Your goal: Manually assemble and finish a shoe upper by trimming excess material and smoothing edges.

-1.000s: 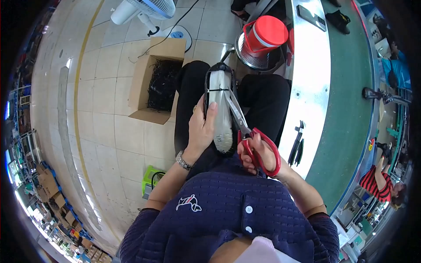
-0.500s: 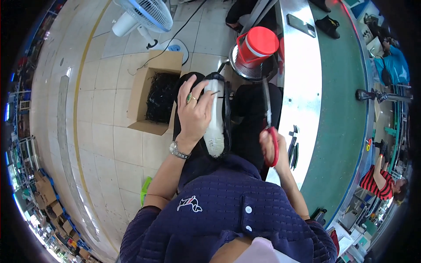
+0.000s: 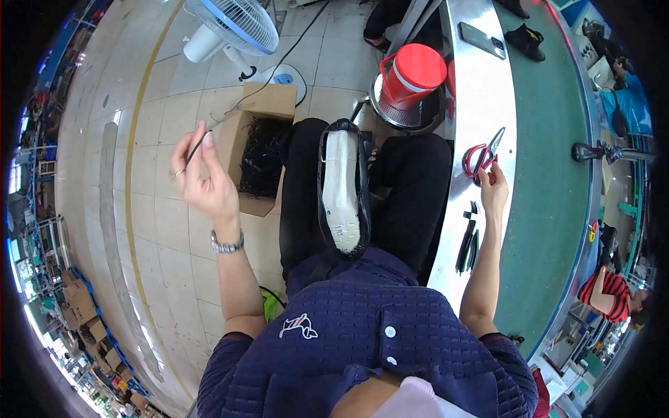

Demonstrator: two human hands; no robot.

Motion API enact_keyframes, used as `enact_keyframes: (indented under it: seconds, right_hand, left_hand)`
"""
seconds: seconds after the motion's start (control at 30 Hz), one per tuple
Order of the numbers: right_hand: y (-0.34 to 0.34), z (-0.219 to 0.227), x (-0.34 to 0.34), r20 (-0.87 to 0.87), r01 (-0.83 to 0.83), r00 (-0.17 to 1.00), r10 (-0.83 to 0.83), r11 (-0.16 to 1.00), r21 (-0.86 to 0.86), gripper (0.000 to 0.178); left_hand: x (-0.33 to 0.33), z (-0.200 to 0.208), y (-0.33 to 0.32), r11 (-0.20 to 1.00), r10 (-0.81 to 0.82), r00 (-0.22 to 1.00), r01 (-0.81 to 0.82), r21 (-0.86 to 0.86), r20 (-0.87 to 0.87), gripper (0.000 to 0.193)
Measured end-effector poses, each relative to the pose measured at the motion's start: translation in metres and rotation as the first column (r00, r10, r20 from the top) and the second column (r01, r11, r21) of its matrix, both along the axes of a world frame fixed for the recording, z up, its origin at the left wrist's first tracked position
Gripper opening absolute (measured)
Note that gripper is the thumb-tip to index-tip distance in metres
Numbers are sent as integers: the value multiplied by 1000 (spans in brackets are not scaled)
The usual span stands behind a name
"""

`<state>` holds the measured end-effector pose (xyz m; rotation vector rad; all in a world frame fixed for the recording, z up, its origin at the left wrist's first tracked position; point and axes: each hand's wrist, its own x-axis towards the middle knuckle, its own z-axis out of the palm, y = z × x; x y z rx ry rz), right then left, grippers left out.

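Observation:
My left hand (image 3: 205,177) is raised over the floor at the left. Its fingers pinch a thin dark strip (image 3: 198,148). At the right, my right hand (image 3: 494,189) grips the red handle of a pair of scissors (image 3: 477,159) at the metal bench top, blades pointing away from me. Whether the scissors rest fully on the metal cannot be told. Between my thighs, untouched by either hand, stands a black shoe upper on a pale last (image 3: 342,188), its bottom side up.
An open cardboard box (image 3: 230,160) with black scraps stands left of my knees. Beyond it is a fan (image 3: 233,28). A red bucket (image 3: 416,73) sits on a perforated metal stool ahead. On the metal bench (image 3: 481,90) lie a phone (image 3: 482,40) and black-handled tools (image 3: 468,240). A green belt runs alongside.
My left hand has left the shoe and swung left with the strip. My right hand has carried the scissors from beside my thigh to the bench on the right.

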<state>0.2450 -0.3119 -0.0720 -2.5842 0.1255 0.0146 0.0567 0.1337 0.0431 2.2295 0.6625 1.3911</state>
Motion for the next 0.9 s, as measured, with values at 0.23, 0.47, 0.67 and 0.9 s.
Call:
enact_keyframes:
  seconds: [0.23,0.47,0.67,0.9]
  right_hand:
    - [-23,9,-77,-19,94,995,-95,993,-65,52]
    - [-43,-13,-149,-162,48,981,-106,945,-324,62]
    - [-47,5,-135,-448,350,875,-183,878,325,53]
    - [5,81,-116,-624,472,757,193,499,727,64]
  left_hand:
    - [-35,-123,31,980,-40,852,-67,-185,-522,57]
    - [38,-45,-102,578,-640,509,813,77,-575,50]
    - [120,-51,-134,533,-751,354,823,-196,-557,49]
    - [180,-48,-95,568,-754,350,773,-284,-556,31]
